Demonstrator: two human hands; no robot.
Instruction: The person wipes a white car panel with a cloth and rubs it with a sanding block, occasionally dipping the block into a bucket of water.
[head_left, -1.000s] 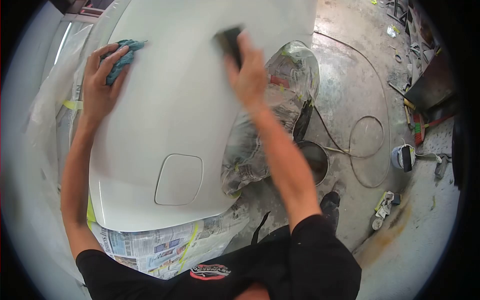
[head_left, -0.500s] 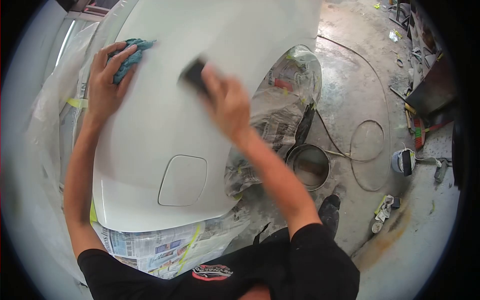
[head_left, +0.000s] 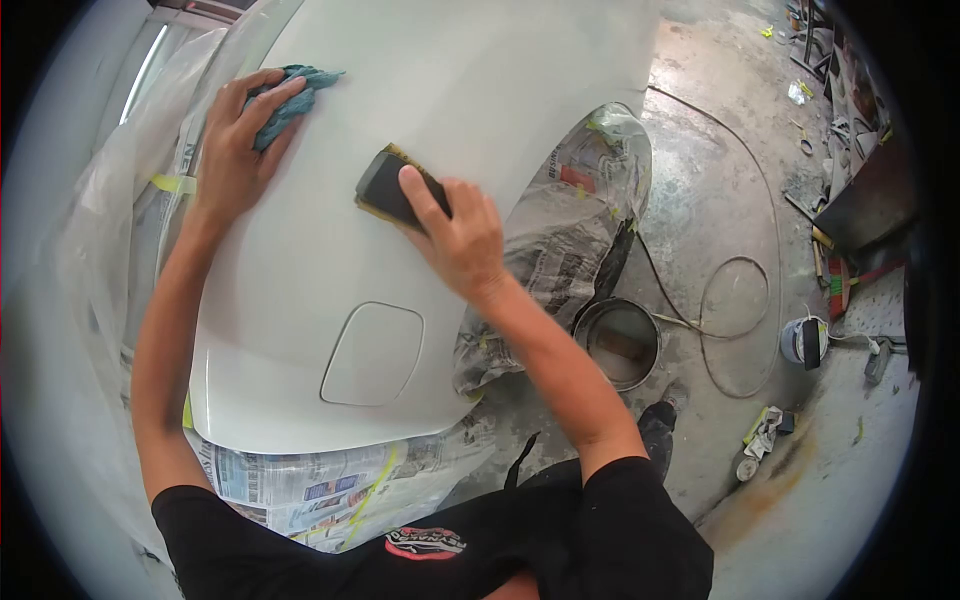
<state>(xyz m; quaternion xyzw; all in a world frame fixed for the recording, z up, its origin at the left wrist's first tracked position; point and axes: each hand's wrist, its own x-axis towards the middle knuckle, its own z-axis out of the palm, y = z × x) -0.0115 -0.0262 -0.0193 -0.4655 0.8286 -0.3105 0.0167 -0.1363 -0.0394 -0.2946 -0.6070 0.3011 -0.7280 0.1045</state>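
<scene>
A crumpled blue-green cloth is in my left hand, which rests near the upper left edge of a white car body panel. My right hand grips a dark sanding block with a yellowish-brown sheet round its edges. The block lies on the middle of the panel, tilted, with my fingers along its right end. Below the block, the fuel flap outline shows in the panel.
Newspaper and plastic cover the wheel area; more newspaper hangs below the panel. A round bucket with liquid stands on the floor beside a looping hose. Tools and a broom lie at the right.
The right hand and block have moved slightly down in view and are sharper now. The left hand and cloth appear a little further right and up, with the whole view slightly shifted.
</scene>
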